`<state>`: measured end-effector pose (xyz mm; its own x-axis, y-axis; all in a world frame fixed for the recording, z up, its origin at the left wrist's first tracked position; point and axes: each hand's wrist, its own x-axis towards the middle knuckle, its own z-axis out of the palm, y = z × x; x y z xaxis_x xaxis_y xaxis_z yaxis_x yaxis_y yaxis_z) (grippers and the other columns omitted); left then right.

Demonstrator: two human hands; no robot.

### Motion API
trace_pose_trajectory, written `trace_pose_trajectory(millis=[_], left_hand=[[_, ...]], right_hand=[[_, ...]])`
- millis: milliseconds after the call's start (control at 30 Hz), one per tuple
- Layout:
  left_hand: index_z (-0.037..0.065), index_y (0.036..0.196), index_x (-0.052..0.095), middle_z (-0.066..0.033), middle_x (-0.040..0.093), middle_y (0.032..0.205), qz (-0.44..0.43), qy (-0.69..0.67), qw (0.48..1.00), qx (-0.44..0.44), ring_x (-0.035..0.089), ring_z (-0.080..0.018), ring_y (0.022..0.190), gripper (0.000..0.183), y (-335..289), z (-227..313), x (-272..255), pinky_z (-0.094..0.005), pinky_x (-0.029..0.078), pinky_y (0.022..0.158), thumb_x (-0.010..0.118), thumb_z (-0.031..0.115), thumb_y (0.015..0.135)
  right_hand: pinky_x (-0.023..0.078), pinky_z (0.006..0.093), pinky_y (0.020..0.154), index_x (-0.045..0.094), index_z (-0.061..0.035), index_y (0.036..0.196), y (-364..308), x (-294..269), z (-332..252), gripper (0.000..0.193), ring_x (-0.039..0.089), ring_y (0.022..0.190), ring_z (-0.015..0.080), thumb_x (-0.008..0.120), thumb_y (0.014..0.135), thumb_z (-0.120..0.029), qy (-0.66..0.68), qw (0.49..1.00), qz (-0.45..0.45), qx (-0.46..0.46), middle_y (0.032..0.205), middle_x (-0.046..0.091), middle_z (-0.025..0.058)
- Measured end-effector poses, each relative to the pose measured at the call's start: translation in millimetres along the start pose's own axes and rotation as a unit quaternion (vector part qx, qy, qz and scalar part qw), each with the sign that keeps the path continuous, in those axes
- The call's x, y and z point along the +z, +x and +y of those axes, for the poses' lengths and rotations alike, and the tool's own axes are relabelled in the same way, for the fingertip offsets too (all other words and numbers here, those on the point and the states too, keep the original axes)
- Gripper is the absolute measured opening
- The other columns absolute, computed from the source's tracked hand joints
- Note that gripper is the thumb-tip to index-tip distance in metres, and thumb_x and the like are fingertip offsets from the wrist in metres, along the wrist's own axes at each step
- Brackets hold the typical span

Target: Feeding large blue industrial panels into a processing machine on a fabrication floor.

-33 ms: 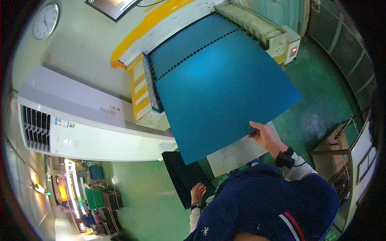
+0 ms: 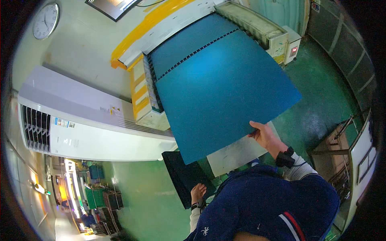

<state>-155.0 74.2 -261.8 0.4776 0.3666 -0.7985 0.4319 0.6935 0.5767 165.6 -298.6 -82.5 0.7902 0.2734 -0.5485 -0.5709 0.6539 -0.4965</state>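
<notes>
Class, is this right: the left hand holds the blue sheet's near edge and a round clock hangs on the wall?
No: the head view shows the right hand, not the left hand, holding the near edge of the blue sheet; the round clock does hang on the wall.

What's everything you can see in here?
Machine: one, white and yellow, top centre
Blue sheets: two, blue, at machine
Control box: one, pale, machine's right
Clock: one, white, upper left
Screen: one, black, top
Vented unit: one, white, left
Pale panel: one, greyish, below nearer sheet
Dark slab: one, black, lower middle
Frame: one, brown and white, right
Background clutter: several, mixed colours, lower left
Floor: one, green, below
Clothing: navy, lower right
Right hand: one, dark wristband, gripping sheet
Left hand: one, dark wristband, near slab
</notes>
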Motion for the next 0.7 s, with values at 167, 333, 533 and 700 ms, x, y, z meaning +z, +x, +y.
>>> trace_pose_trajectory(millis=[167, 333, 533, 700], left_hand=[[0.000, 0.097, 0.058, -0.0108, 0.065, 0.082, 0.034, 0.011, 0.999, -0.002, 0.064, -0.0230, 0.071, 0.023, -4.3, -10.7, -11.6, -0.0334, 0.054, 0.057, 0.063, 0.019, 0.085], [0.001, 0.100, 0.057, -0.0118, 0.065, 0.084, 0.018, -0.027, 0.999, -0.033, 0.064, -0.0235, 0.071, 0.022, -2.1, -20.5, -19.6, -0.0339, 0.054, 0.058, 0.060, 0.019, 0.087], [0.001, 0.102, 0.056, -0.0123, 0.064, 0.088, -0.030, -0.051, 0.998, -0.038, 0.064, -0.0239, 0.074, 0.022, 5.5, -26.3, -25.3, -0.0341, 0.054, 0.059, 0.057, 0.019, 0.089], [0.002, 0.100, 0.057, -0.0112, 0.065, 0.086, -0.002, -0.024, 0.999, -0.023, 0.064, -0.0242, 0.074, 0.021, 0.0, -26.9, -22.2, -0.0345, 0.054, 0.059, 0.057, 0.020, 0.089]], right_hand=[[0.051, 0.0390, 0.050, 0.057, -0.0020, 0.085, -2.9, 7.2, -6.9, 0.016, 0.058, 0.067, 0.0222, 0.067, 0.079, -0.013, 0.005, 1.000, 0.008, -0.011, 0.079, 0.058, 0.0083], [0.051, 0.0385, 0.051, 0.058, -0.0020, 0.083, -3.0, 16.6, -10.1, 0.014, 0.059, 0.064, 0.0215, 0.066, 0.080, -0.013, -0.008, 1.000, 0.003, -0.021, 0.078, 0.059, 0.0079], [0.051, 0.0393, 0.049, 0.057, -0.0009, 0.080, -3.0, 20.6, -11.7, 0.015, 0.057, 0.063, 0.0222, 0.065, 0.081, -0.013, -0.003, 1.000, 0.015, -0.027, 0.076, 0.056, 0.0081], [0.051, 0.0398, 0.049, 0.056, -0.0011, 0.079, 11.9, 16.1, -5.5, 0.016, 0.053, 0.059, 0.0210, 0.065, 0.081, -0.014, 0.003, 0.999, -0.001, -0.037, 0.075, 0.052, 0.0076]])
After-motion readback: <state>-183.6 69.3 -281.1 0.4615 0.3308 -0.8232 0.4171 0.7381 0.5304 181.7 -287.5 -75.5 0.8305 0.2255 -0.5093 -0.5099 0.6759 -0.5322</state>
